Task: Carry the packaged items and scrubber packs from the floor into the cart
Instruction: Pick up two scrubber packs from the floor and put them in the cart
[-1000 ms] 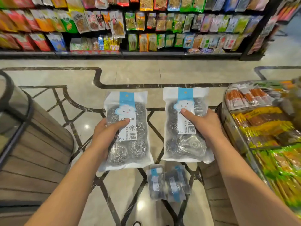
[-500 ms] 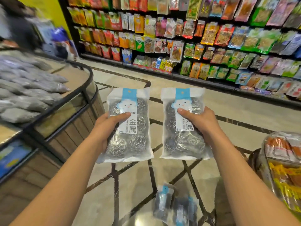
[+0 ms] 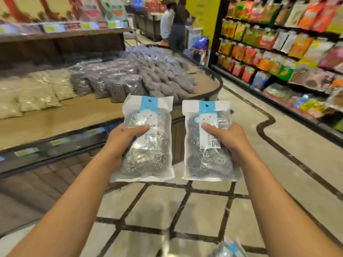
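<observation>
Both hands up front, each with a pack! The left hand (image 3: 122,143) grips a clear plastic pack of steel-wire scrubbers with a blue-and-white cloud-face label (image 3: 146,140), thumb clamped across the label, fingers hidden behind. The right hand (image 3: 225,139) grips a matching clear scrubber pack with the same blue header (image 3: 208,141), thumb over its front too. The packs hang upright, side by side, just apart. The right pack's label reads "6" low down, with large Chinese characters beside the thumb; the left label's print is smeared by motion, so only the big characters show.

Against half a second ago, the view has swung left: the wooden display counter (image 3: 61,117), then at the left edge, now spreads beyond the left hand, piled with clear bags of pale and dark dry goods (image 3: 115,80). The snack shelving (image 3: 289,52) has slid off past the right hand. The grips have not changed.

Below the right forearm, at the bottom edge, another blue-labelled clear pack on the tiled floor (image 3: 230,247) is cut off and blurred. Two people stand far beyond, indistinct. No cart in view.
</observation>
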A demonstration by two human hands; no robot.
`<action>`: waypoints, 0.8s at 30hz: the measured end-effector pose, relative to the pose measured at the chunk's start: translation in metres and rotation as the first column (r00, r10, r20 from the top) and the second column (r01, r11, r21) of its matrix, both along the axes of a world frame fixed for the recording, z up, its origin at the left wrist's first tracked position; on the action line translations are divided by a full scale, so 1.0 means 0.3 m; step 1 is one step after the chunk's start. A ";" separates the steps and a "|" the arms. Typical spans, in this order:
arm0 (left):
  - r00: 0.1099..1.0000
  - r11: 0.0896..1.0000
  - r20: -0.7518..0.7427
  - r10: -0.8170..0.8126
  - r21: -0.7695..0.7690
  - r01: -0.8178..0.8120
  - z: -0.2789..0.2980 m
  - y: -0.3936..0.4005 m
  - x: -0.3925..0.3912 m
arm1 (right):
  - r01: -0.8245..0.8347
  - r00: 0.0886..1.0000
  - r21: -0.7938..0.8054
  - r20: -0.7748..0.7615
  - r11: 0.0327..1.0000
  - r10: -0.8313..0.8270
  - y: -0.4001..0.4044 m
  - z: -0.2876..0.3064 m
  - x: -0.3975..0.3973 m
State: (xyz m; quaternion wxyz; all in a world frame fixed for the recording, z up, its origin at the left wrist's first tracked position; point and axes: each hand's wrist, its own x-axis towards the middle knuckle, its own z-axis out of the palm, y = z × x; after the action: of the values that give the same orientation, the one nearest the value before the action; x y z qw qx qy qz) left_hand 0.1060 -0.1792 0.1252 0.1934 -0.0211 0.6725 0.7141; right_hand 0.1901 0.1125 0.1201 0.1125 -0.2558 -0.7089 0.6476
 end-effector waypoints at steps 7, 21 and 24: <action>0.954 0.953 0.019 0.299 0.052 -0.300 0.002 -0.630 0.025 | -0.277 0.960 0.036 -0.043 0.960 0.278 -0.594 0.015 -0.268; 0.699 0.697 0.026 0.715 0.053 -0.715 -0.033 -1.796 0.273 | -0.663 0.739 0.118 -0.052 0.739 0.672 -1.846 0.006 -0.445; 0.617 0.615 0.035 0.786 0.050 -0.787 -0.057 -1.971 0.335 | -0.750 0.653 0.101 -0.040 0.653 0.756 -2.078 0.005 -0.476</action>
State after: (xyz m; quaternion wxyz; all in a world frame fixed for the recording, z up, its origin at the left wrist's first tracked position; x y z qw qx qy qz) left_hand 0.2065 -0.7704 0.1081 -0.1350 -0.3109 0.5727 0.7464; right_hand 0.0474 -0.5110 0.1215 -0.1288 0.0912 -0.7699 0.6183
